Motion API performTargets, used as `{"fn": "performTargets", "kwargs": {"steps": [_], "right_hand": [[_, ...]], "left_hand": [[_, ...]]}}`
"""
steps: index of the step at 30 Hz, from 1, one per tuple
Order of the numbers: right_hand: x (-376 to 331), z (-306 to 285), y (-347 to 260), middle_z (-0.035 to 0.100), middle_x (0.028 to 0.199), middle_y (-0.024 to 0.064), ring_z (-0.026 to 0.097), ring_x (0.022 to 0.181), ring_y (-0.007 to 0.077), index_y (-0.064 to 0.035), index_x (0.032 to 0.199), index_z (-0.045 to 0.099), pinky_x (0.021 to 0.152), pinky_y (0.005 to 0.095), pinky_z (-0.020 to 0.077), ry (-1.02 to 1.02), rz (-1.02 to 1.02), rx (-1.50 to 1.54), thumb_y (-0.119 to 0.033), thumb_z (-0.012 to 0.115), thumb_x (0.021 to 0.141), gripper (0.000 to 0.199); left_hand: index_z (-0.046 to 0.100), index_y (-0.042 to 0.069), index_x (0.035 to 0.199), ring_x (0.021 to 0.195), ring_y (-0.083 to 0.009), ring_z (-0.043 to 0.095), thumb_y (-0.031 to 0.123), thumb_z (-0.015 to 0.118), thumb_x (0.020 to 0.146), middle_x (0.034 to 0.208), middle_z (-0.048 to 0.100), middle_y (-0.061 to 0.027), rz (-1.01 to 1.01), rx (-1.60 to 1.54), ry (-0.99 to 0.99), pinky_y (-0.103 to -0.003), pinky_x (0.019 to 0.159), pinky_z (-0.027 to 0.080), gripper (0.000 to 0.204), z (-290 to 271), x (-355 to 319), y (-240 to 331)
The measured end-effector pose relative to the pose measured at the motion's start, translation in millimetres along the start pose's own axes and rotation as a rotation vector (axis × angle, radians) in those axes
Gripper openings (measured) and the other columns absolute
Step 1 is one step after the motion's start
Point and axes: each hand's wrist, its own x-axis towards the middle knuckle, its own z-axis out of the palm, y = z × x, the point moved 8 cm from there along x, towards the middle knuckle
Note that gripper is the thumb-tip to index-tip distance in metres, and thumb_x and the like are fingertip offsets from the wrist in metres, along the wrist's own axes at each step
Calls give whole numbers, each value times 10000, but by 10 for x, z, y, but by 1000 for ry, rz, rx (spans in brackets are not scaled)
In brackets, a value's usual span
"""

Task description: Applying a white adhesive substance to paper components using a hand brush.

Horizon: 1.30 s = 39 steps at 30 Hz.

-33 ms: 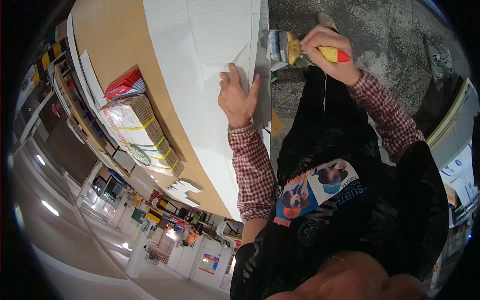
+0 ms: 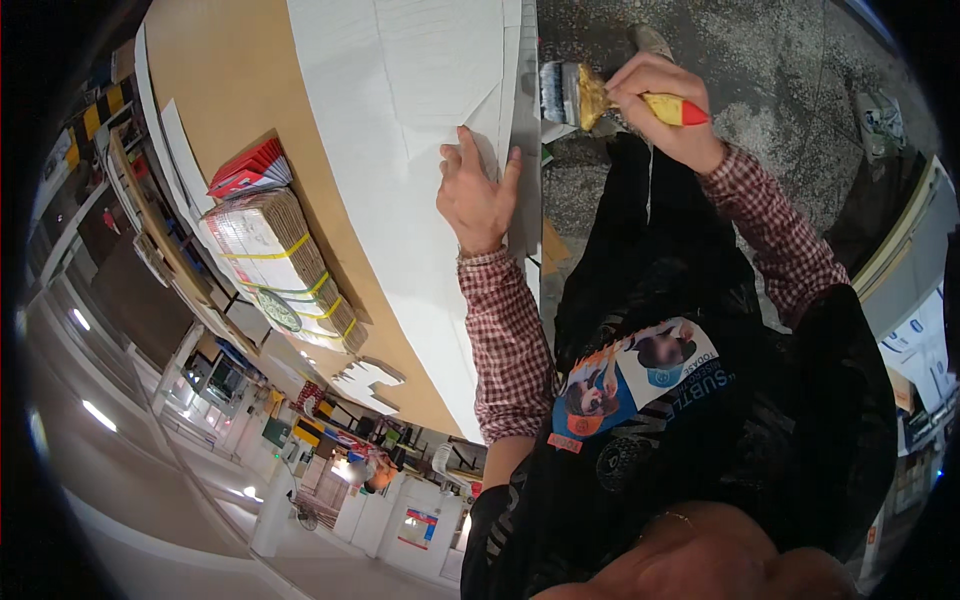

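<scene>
My left hand [image 2: 477,198] lies on a large white sheet [image 2: 410,90], its fingers spread and its palm down. Close to its fingertips a crease or raised fold slants across the sheet, next to the long right edge. In my right hand [image 2: 665,112] is a flat paintbrush [image 2: 595,97] with a yellow, red-tipped handle. The brush's bristles point left, beside the sheet's right edge and over the floor. Whether they touch the edge I cannot tell. Both forearms wear checked red-and-white sleeves.
Left of the sheet, the tan board [image 2: 350,280] carries a strapped bundle of folded cardboard [image 2: 275,265], red packets [image 2: 250,168] and torn white scraps [image 2: 368,384]. A speckled floor [image 2: 760,80] shows at right, with a plastic bag [image 2: 882,125]. Another person [image 2: 375,470] is far off at lower left.
My right hand and the paintbrush have shifted very slightly to the right. The left hand stays in place on the sheet.
</scene>
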Motion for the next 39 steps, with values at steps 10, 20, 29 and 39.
{"fn": "performTargets", "kwargs": {"steps": [10,20,29,39], "right_hand": [[386,-186,218,641,902,99,617,829,179,6,812,615,736,280,486,115,-87,-107,-8,612,824,19],[-166,-202,-50,639,877,83,614,781,159,4,831,637,675,258,478,79,62,-122,-29,642,816,36],[-125,-42,-59,632,912,82,607,791,151,2,842,632,682,259,479,52,21,-92,-37,643,821,46],[-332,285,-61,609,903,87,604,804,150,4,832,618,698,259,486,-23,42,8,-20,643,812,39]], "left_hand": [[451,-28,1292,970,-441,567,471,625,781,1144,519,-346,-36,-47,-55,-443,786,493,735,83,41,-76],[148,33,1451,1335,-525,126,549,745,661,1448,101,-351,-322,181,217,-587,1049,219,1116,557,-542,-81],[321,18,1392,1221,-536,358,448,675,765,1348,339,-348,-129,-14,13,-487,964,400,838,244,-636,-355],[426,-2,1323,1128,-514,477,429,664,778,1256,447,-354,-62,-110,-79,-456,867,466,735,131,-568,-381]]}}
